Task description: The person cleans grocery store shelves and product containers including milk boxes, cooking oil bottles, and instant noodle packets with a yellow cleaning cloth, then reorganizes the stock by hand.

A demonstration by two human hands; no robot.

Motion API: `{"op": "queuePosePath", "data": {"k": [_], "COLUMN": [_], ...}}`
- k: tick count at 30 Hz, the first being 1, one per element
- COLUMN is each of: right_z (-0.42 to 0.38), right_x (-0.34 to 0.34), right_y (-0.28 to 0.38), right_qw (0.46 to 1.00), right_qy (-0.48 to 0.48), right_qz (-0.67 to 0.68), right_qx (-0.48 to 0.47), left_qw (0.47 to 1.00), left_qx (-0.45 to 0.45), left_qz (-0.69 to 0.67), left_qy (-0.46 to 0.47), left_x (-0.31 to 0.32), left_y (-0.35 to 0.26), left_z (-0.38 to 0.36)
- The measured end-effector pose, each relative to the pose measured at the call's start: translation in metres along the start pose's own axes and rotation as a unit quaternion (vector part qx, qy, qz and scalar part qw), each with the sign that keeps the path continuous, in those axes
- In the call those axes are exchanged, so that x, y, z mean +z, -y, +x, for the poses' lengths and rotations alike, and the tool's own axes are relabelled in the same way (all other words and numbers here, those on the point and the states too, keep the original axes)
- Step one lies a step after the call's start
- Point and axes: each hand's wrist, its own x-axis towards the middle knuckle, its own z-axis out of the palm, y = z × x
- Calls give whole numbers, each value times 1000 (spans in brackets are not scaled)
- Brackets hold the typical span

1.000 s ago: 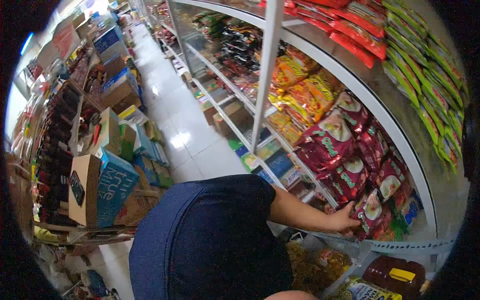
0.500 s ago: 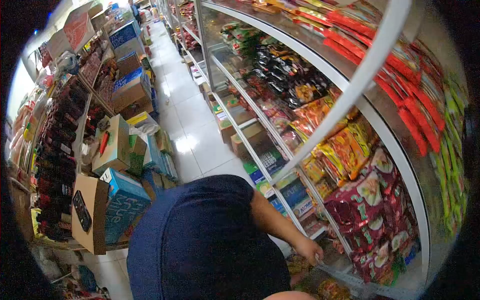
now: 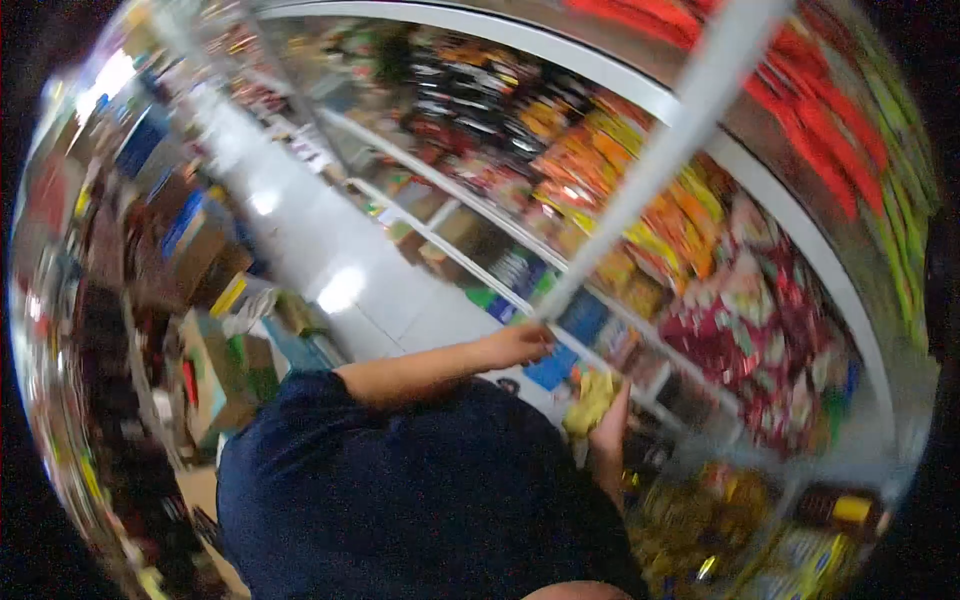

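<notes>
A crinkled yellow packet [image 3: 592, 402] is held in my right hand [image 3: 612, 425], raised in front of the lower shelf. My left hand [image 3: 520, 346] is a short way to the left and above it, at the end of a bent forearm, and nearest the lower shelf rail. Motion smears its fingers, which overlap the foot of the slanting white bar [image 3: 650, 170]. Below my right hand lie bundles of yellow-gold packets [image 3: 705, 510]. My dark blue shirt [image 3: 410, 490] fills the lower middle.
On the right, a white-framed glass cabinet [image 3: 480, 200] holds orange packets [image 3: 600, 165] and maroon packets [image 3: 715, 325]. Red packets [image 3: 820, 130] hang in rows above. Open cardboard boxes [image 3: 215, 370] line the left side. Between them runs a white tiled aisle [image 3: 310, 230].
The view has swung and blurred. Both hands have come up from low by the shelf bottom; the yellow packet now shows in my right hand, and my left arm lies across the front.
</notes>
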Motion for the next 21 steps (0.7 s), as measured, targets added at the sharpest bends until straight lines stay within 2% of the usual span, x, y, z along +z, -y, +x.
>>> {"op": "queuePosePath", "data": {"k": [1,3,5,6,7,8,9,10,11,12,13,14,15,18,21], "right_z": [-2,-15,-37,-43,-46,-55,-66,-88,-124,-137,-153,-168,-180,-195,-221], "right_x": [2,-5,-13,-25,-46,-71,-99,-93,-87,-100,-115,-131,-152,-233,-236], "right_y": [4,18,28,32,26,27,31,46,60,64,67,69,59,51,54], "right_qw": [999,996,993,989,970,966,961,955,955,951,946,941,931,924,921], "right_qy": [-49,-65,-48,-35,-134,-149,-164,-179,-274,-288,-299,-307,-303,-353,-352], "right_qz": [20,65,44,27,-11,-38,-65,-94,-43,-12,16,44,31,45,54], "right_qx": [-11,-20,-99,-142,-201,-209,-214,-215,-103,-115,-127,-138,-202,-138,-160], "left_qw": [1000,998,993,989,985,979,980,977,954,925,930,907,872,936,956], "left_qx": [3,13,51,72,104,137,172,194,271,318,311,330,362,167,174], "left_qz": [-1,16,-4,32,17,0,6,81,109,153,100,119,177,222,160], "left_qy": [23,66,107,124,139,151,100,25,-74,-143,-168,-234,-276,-214,-176], "left_x": [8,29,51,63,74,87,98,108,118,119,130,136,128,137,144], "left_y": [-5,-23,-31,-37,-47,-61,-71,-95,-104,-119,-146,-164,-159,-182,-181], "left_z": [1,3,13,21,26,31,38,38,48,63,66,79,108,122,130]}}
